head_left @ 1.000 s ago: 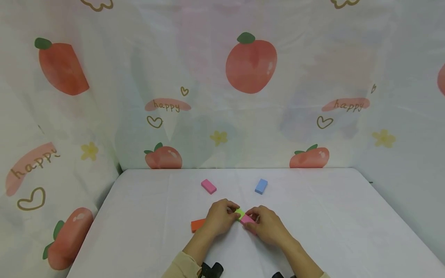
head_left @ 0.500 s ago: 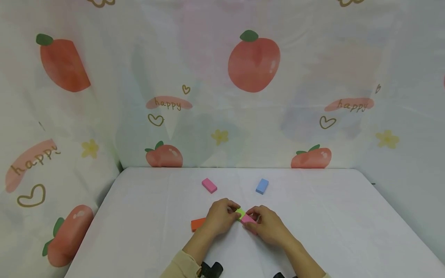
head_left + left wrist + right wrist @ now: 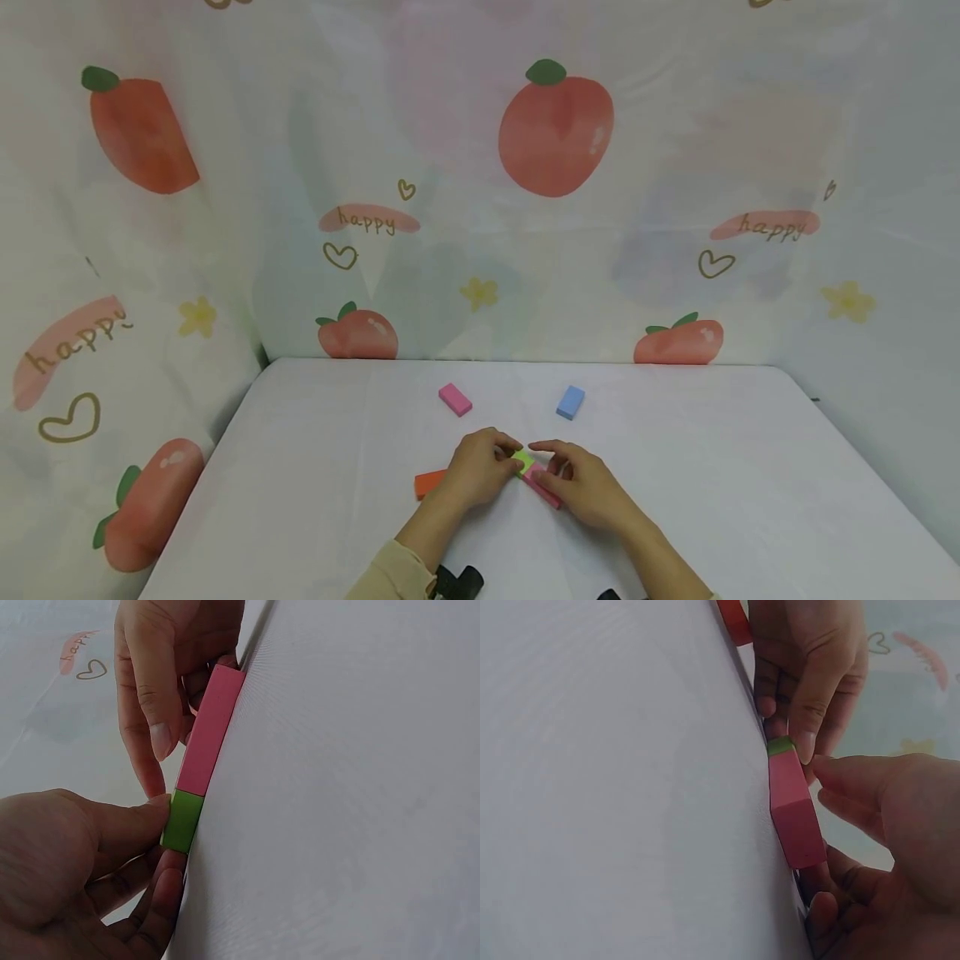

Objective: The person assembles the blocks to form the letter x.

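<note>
- A white table point(image 3: 315, 475) fills the lower part of the head view, its cloth-like top pale and smooth, with rounded far corners.
- Behind it hangs a pale backdrop point(image 3: 442, 125) printed with red fruit, yellow flowers, heart outlines and the word "happy"; the same pattern covers the left side.
- Near the far edge of the table lie a back pink block point(image 3: 455, 400), left of centre, and a blue block point(image 3: 571, 402), right of centre, well apart and both set at a slant.
- An orange block point(image 3: 430, 483) lies just beside the left wrist, partly hidden by it.
- A beige sleeve point(image 3: 390, 573) covers the left forearm, with a black device point(image 3: 459, 582) next to its cuff.
- Between the hands, a green block point(image 3: 182, 821) and a front pink block point(image 3: 208, 735) meet end to end on the table, in a row that slants from the left hand toward the right.
- The left hand point(image 3: 483, 467) pinches the green block: the thumb lies against its side and fingertips sit at its outer end.
- The right hand point(image 3: 588, 487) is loosely spread beside the front pink block, its thumb and forefinger parted and off it in both wrist views; other fingers are bent near the block's outer end, and whether they touch it is hard to tell.
</note>
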{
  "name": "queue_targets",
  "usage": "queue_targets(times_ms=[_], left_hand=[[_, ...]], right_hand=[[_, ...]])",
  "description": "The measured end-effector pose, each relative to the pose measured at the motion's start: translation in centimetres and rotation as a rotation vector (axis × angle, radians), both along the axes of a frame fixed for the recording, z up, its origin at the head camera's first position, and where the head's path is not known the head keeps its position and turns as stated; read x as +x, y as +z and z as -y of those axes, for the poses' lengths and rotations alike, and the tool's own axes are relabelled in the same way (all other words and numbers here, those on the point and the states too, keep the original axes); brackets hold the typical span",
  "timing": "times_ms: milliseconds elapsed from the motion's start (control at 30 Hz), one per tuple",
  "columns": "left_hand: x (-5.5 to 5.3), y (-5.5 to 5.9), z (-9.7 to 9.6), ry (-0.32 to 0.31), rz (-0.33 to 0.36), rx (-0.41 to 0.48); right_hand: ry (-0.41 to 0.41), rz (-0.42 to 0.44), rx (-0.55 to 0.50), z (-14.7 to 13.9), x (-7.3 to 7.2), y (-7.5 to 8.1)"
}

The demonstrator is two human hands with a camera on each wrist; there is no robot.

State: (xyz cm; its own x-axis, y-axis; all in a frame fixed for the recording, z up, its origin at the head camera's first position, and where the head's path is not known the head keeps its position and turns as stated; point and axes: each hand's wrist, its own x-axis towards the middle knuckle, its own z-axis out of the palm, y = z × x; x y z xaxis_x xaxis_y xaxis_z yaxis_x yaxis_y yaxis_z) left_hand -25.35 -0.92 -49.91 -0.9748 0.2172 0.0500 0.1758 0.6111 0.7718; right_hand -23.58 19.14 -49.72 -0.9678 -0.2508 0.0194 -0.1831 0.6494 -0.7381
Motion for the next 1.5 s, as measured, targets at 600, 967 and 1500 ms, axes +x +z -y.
queue_targets(times_ms=[600,967,1500], left_hand=[[-0.14,0.44,-0.27,-0.022,0.021,0.004],[0.14,0.45,-0.23,-0.041,0.000,-0.003],[0.17,0.48,0.38,-0.077,0.010,-0.082]], right_hand=[[0.064,-0.031,0.012,-0.64,-0.10,-0.02],[0.076,-0.027,0.016,-0.75,-0.06,-0.29],[0.086,-0.023,0.027,-0.31,-0.32,-0.74]])
